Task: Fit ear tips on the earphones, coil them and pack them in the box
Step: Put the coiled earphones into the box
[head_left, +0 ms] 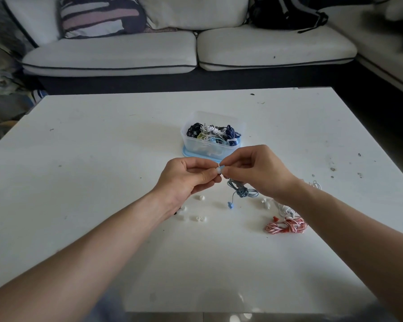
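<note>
Here, left hand (191, 175) and right hand (254, 170) pinch earbud (219, 169) between them — axis left-right, blue cord (242, 191) hanging down.

Between your left hand (186, 175) and your right hand (258, 170), the pale blue earbud (219, 169) shows only as a sliver past the pinching fingertips, so you cannot tell whether a tip sits on it. Your left wrist covers most of a small dark thing (175, 213), and your right forearm hides the middle of the white earphones (285, 209). Your right hand's fingers cover the near corner of the box (196, 145), the cords (213, 132) inside it are too tangled to count, and both your forearms run off the lower edge.
</note>
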Motion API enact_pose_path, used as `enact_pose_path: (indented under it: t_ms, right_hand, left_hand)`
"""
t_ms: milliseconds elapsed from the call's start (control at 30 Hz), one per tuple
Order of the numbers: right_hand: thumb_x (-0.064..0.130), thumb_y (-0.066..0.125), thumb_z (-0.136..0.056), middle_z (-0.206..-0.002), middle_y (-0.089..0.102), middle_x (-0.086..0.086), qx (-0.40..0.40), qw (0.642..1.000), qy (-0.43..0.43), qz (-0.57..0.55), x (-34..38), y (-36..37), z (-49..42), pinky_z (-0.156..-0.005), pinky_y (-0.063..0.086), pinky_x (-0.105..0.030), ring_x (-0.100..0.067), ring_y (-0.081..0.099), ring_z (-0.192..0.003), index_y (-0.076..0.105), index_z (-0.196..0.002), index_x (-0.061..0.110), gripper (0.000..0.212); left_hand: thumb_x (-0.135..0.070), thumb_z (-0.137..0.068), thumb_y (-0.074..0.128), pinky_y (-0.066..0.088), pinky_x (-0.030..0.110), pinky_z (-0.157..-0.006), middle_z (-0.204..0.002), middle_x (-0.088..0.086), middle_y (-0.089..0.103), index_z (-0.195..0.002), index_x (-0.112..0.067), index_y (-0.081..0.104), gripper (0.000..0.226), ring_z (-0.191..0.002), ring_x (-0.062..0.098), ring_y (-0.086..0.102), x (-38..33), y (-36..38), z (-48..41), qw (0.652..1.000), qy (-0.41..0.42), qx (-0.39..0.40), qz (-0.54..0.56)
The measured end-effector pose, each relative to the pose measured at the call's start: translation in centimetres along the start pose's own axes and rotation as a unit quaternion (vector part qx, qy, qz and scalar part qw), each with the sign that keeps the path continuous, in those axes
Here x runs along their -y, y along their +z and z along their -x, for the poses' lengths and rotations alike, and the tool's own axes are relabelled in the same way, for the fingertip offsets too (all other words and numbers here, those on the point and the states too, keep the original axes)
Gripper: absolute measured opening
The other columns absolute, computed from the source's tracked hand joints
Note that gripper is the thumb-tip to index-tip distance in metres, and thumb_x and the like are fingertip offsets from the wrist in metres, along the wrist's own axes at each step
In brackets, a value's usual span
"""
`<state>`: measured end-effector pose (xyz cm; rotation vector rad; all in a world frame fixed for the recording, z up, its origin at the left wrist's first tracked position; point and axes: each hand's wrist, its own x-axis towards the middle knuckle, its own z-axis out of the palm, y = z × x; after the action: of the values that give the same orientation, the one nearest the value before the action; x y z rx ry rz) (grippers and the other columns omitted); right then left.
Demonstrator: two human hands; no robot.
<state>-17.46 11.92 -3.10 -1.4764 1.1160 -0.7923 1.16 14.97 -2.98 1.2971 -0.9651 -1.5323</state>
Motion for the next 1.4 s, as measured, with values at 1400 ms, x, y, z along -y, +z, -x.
enact_pose_path:
  t_ms: [1400]
  right_hand:
    - [0.002,0.067,-0.089,-0.077,0.070,-0.012,0.048,0.985,0.070,-0.149,-0.64,0.10,-0.25,-0.066,0.053,-0.027,-0.019,0.062,-0.066,0.071,-0.095,0.001,0.007]
  left_hand:
    - [-0.006,-0.079,0.078,0.056,0.022,-0.071,-0.084,0.016,0.076,-0.087,-0.008,0.076,0.008,-0.082,0.025,0.075,-0.47,0.29,0.51,0.997,0.056,-0.016,-0.056]
